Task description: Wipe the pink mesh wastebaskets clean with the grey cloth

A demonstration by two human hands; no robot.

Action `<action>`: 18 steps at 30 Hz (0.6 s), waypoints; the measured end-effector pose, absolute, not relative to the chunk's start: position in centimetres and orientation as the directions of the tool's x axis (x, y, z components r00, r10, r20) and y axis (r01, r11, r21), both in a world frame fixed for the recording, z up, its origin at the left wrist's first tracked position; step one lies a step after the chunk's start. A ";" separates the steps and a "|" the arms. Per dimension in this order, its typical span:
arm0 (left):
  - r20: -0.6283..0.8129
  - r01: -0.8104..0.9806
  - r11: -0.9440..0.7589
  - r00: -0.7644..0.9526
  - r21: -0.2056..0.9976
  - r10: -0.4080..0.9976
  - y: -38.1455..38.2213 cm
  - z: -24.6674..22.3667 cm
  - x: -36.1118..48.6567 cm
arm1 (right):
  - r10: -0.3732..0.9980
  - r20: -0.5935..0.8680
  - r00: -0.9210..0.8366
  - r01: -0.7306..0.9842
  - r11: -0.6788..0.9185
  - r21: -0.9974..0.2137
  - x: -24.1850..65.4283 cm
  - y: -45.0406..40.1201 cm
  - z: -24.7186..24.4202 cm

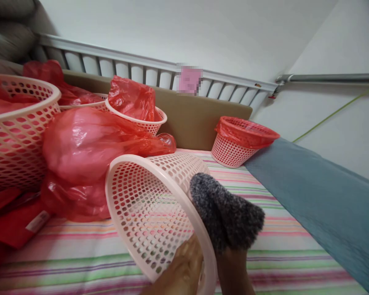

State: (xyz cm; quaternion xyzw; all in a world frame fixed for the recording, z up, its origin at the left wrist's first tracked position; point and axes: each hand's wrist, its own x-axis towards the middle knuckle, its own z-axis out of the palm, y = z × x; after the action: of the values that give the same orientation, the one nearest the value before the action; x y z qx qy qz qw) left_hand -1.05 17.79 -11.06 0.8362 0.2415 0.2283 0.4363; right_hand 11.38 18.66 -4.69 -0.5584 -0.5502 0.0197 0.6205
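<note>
A pale pink mesh basket [162, 164] lies tipped on its side, its wide mouth facing me. My left hand [187, 256] reaches into the mouth at the lower right, its fingers close together against the inside wall near the rim. Dark grey fuzzy fabric [206, 205], like a sock or mitt, covers my right hand [233, 221], which rests against the outside of the same basket. The fingers of that hand are hidden under the fabric.
Puffed red plastic bags [80, 143] lie left of the basket, beside a large pink basket [15, 139]. Behind is a bag-filled basket [160, 116]. A red-lined basket [233, 151] stands at right on striped cloth [283, 246], near blue-grey fabric [320, 196].
</note>
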 end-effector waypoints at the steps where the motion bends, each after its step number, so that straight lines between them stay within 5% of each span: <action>1: 0.143 0.229 -0.512 0.797 0.828 0.587 17.8 -11.0 -1.1 | 0.645 0.641 0.417 0.580 0.354 -0.733 11.8 19.1 -4.8; 6: 0.051 0.276 -0.505 0.839 0.817 0.541 17.6 -10.3 -1.0 | 0.625 0.593 0.507 0.562 0.283 -0.778 13.3 21.4 -5.1; 13: 0.175 0.145 -0.384 0.707 0.912 0.685 16.7 -8.4 -1.9 | 0.641 0.565 0.519 0.493 0.315 -0.811 11.2 20.6 -4.9; 18: 0.110 0.220 -0.402 0.749 0.889 0.653 16.5 -11.4 -0.4 | 0.673 0.636 0.378 0.569 0.373 -0.733 11.4 19.0 -3.9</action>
State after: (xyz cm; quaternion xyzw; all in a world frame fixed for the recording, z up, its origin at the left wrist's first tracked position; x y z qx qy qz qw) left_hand -0.36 16.48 -11.43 0.8055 0.2709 0.2279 0.4752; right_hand 11.38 18.96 -3.88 -0.5584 -0.5558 0.0424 0.6144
